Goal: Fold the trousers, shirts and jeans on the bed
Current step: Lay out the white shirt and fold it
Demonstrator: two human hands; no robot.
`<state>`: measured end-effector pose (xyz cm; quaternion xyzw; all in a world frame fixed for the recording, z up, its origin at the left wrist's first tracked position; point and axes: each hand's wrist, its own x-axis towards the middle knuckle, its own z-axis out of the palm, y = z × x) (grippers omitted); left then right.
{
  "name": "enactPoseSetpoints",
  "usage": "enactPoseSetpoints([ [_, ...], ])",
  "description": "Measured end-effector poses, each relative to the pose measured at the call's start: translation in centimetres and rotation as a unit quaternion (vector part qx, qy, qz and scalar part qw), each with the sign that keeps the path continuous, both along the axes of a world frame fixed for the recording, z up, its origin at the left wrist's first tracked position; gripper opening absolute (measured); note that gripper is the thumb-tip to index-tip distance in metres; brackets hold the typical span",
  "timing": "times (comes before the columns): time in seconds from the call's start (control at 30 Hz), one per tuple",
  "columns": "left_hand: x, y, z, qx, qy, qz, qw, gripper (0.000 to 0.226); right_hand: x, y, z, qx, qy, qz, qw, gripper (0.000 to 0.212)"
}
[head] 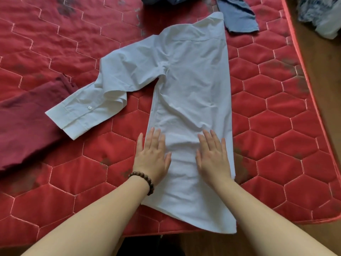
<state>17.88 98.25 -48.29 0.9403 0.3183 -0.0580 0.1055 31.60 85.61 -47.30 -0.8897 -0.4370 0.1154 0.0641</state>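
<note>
Both hands flat, fingers straight and spread: left hand (151, 155) on the white shirt's (191, 93) left edge, right hand (213, 156) near its right edge. White shirt lies lengthwise on the red quilted mattress (276, 117), sleeve (88, 109) out left, touching maroon trousers (22, 119).

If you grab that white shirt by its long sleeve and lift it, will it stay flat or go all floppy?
Probably floppy: the white cotton shirt is thin and wrinkled, and its long sleeve already lies bunched. It looks light. Lifting would likely undo the fold that the left hand and right hand are pressing flat.
</note>
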Motion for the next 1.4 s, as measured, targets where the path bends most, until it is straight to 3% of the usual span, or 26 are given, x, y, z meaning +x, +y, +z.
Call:
enactPoseSetpoints([
  [0.17,6.5,4.3,-1.7,-0.002,-0.003,-0.052,0.999,0.064,4.3,6.4,-2.2,-0.047,0.022,0.051,0.997,0.056],
  [0.33,8.5,8.1,-3.7,-0.035,0.043,-0.072,0.996,0.064,5.6,7.4,-4.4,-0.130,-0.009,0.039,0.991,0.062],
  [0.53,8.6,8.7,-3.6,-0.088,0.056,-0.091,0.990,0.066,5.7,8.1,-3.3,-0.105,-0.003,0.030,0.994,0.067],
  [0.6,8.8,9.7,-1.8,-0.120,0.016,-0.086,0.989,0.065,6.2,9.7,-2.0,-0.098,-0.025,0.016,0.995,0.062],
  [0.67,8.5,10.6,-0.2,-0.091,-0.048,-0.041,0.994,0.063,6.7,12.1,-0.7,-0.101,-0.042,-0.006,0.994,0.050],
  [0.77,6.0,13.1,0.9,-0.025,-0.053,0.113,0.992,0.077,6.7,16.7,0.6,0.008,-0.049,0.034,0.998,0.035],
  [0.87,1.5,15.4,0.5,-0.006,0.048,0.227,0.973,0.094,5.4,21.9,1.5,0.076,-0.038,0.179,0.980,0.051],
  [0.93,-0.7,16.4,-0.3,-0.015,0.133,0.235,0.963,0.100,4.0,25.3,1.5,0.040,0.002,0.267,0.963,0.063],
  [1.1,-2.0,18.3,-1.1,-0.006,0.122,0.257,0.959,0.071,1.2,31.3,-0.8,-0.060,-0.020,0.392,0.918,0.082],
  [1.17,-2.4,19.0,-0.8,0.042,0.117,0.249,0.961,0.049,0.3,32.3,-1.5,-0.079,-0.024,0.398,0.914,0.071],
  [1.27,-2.6,20.4,0.1,0.108,0.055,0.203,0.972,0.028,-0.3,32.9,-1.8,-0.022,-0.054,0.375,0.925,0.040],
  [1.4,-3.0,23.1,3.0,0.155,0.014,0.174,0.972,0.026,0.3,33.8,-0.3,0.019,-0.033,0.354,0.934,0.027],
])
